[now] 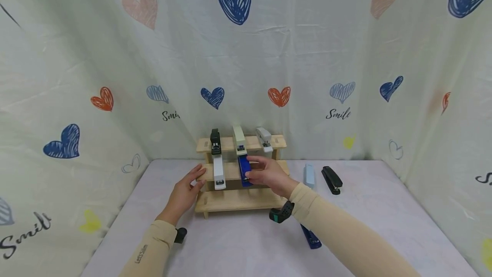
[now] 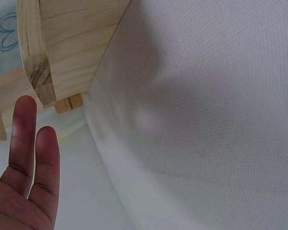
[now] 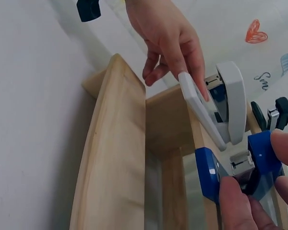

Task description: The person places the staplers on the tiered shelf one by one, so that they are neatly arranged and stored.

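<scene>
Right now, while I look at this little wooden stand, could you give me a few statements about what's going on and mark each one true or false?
1. The right hand grips a blue stapler. True.
2. Both hands hold staplers. False: the left hand is at the left end of the middle shelf, with no stapler in it.
3. A black stapler lies on the table, right of the wooden stand. True.
4. Just two staplers sit up top. False: the top shelf bears three.
5. A white stapler rests on the middle shelf. True.
6. Every heart on the backdrop is blue. False: one red heart hangs above the stand.
</scene>
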### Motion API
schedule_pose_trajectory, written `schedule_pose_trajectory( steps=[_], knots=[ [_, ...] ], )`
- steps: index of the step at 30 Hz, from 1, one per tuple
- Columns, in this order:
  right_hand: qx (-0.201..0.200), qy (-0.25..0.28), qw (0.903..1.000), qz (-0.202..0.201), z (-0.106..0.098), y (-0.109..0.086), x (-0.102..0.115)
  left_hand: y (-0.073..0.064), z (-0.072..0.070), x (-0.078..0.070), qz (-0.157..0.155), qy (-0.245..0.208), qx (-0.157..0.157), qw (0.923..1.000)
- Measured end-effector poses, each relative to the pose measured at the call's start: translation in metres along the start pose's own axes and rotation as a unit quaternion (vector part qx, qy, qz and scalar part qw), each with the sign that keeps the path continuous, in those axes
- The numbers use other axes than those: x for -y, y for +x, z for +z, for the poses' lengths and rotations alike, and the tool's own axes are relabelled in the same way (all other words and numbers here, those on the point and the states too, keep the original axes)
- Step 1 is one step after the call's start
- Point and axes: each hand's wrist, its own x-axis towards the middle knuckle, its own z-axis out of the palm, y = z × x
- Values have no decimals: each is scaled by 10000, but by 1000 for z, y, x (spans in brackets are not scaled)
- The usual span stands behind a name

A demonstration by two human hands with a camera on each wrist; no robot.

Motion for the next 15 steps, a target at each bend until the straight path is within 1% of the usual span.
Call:
schedule_pose_trajectory(
  steps=[4, 6, 9, 12, 15],
  knots=[
    [107, -25, 9999, -124, -15, -8, -1, 0, 1, 0, 22, -27, -21, 10000],
    [127, -112, 9998, -138, -28, -13, -2, 0, 1, 0, 30, -36, -32, 10000],
    [-7, -380, 9993, -39, -50, -25, -5, -1, 0, 0, 94, -29, -62, 9999],
    [-172, -752, 9970, 105, -76, -42, -12, -1, 1, 1, 82, -46, -66, 9999],
    [-330, -1062, 9935, 230, -101, -65, -24, -1, 1, 2, 46, -31, -26, 10000]
  ],
)
